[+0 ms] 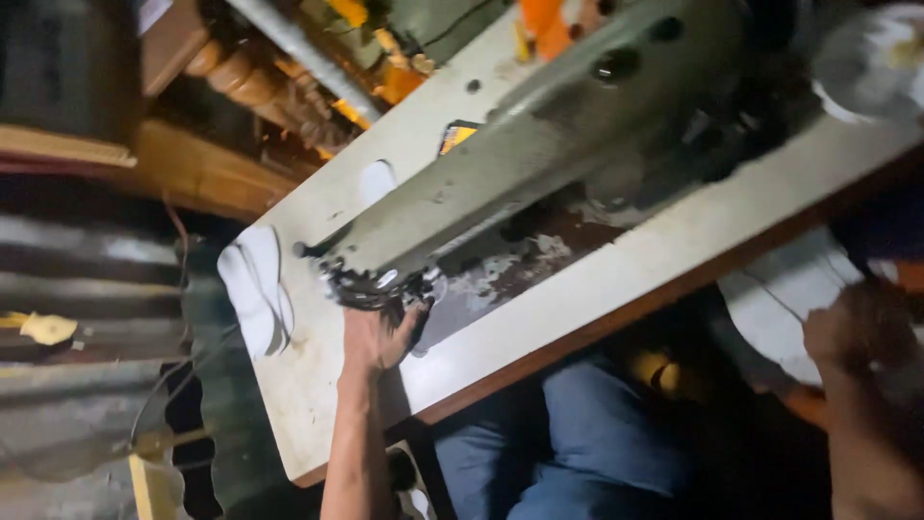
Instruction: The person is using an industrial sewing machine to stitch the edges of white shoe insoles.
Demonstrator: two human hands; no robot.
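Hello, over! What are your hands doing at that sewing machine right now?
Left hand up at needle end of sewing machine, fingers touching it. Right hand off table edge, blurred, grip unclear. White cloth lies beside.

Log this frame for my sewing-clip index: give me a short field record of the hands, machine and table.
view: head camera, tilted, looking down
machine: grey-green sewing machine on a white table
left hand: left hand at the needle end, fingers up against it; grip unclear
right hand: right hand off the table's near edge, blurred, apart from the machine
on table: white folded cloth by the needle end
below table: blue trousers
background: turned wooden post, corrugated sheet
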